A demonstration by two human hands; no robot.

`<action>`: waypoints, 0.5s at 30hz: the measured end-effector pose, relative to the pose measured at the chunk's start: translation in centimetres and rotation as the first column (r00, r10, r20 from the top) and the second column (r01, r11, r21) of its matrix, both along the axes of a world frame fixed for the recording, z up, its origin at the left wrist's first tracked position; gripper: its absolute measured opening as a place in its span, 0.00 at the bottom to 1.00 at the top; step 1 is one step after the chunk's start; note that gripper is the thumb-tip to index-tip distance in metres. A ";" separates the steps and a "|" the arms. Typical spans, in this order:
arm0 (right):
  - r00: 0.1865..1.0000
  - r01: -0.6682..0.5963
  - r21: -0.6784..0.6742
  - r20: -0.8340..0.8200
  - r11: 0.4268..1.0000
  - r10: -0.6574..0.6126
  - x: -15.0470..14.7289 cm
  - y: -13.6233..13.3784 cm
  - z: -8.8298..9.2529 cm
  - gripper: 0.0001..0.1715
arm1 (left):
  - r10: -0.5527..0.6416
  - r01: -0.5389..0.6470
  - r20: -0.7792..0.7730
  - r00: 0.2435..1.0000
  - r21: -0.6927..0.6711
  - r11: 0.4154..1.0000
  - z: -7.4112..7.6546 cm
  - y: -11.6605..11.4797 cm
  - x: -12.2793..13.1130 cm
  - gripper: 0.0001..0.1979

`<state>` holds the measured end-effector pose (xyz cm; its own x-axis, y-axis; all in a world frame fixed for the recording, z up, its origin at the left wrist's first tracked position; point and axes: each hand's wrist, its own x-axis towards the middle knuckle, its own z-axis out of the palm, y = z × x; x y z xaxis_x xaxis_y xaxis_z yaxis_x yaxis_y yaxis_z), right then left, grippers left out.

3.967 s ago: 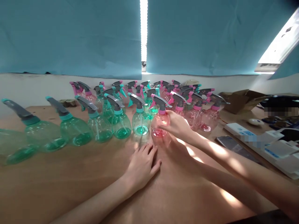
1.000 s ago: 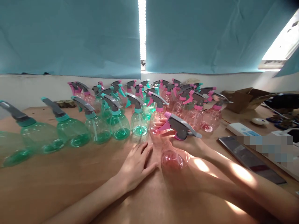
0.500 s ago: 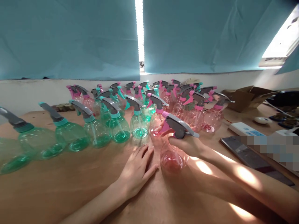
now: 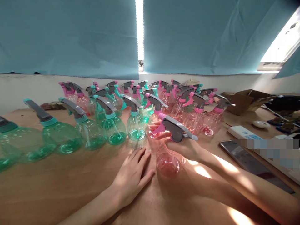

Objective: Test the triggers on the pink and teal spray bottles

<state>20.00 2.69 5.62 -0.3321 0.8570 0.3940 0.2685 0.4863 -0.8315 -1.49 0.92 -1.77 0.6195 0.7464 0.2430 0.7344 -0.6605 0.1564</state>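
On the table (image 4: 70,193), spray bottles (image 4: 115,129) stand left of the carton (image 4: 242,101) and phone (image 4: 254,165).

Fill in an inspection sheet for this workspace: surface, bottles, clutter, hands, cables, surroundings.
Surface: brown tabletop, light patches at right.
Bottles: green spray bottles front left; pink spray bottles front right; mixed colours behind; held pink bottle nearest.
Clutter: at right, phone-like slab, white mouse, cardboard box; white casing, partly pixelated.
Hands: right hand has its grip below the held pink bottle's spray head; left hand palm-down on the tabletop.
Cables: thin white strand far right, possibly one.
Surroundings: blue curtains, bright gap between; pale wall below.
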 end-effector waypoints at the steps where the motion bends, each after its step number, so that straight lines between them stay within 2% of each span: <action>1: 1.000 0.022 0.018 0.012 1.000 -0.023 0.1 0.0 -0.1 0.31 | 0.001 -0.001 -0.015 1.000 -0.012 1.000 0.2 0.0 0.0 0.24; 4: 0.997 0.062 0.068 0.041 0.996 -0.065 0.2 0.0 -0.1 0.31 | 0.009 -0.011 -0.047 0.999 -0.034 0.999 0.7 -0.1 0.1 0.24; 8: 0.996 0.052 0.091 0.066 0.994 -0.058 0.3 0.2 -0.2 0.28 | 0.010 -0.013 -0.066 0.998 -0.048 0.999 0.9 -0.1 0.2 0.25; 12: 0.990 0.074 0.118 0.110 0.990 -0.087 0.7 0.4 -1.2 0.20 | 0.005 -0.009 -0.078 0.997 -0.048 0.999 0.9 -0.2 0.2 0.25; 15: 0.986 0.075 0.131 0.139 0.989 -0.093 1.2 0.6 -2.3 0.22 | 0.001 -0.007 -0.095 0.995 -0.057 0.998 1.0 -0.2 0.3 0.24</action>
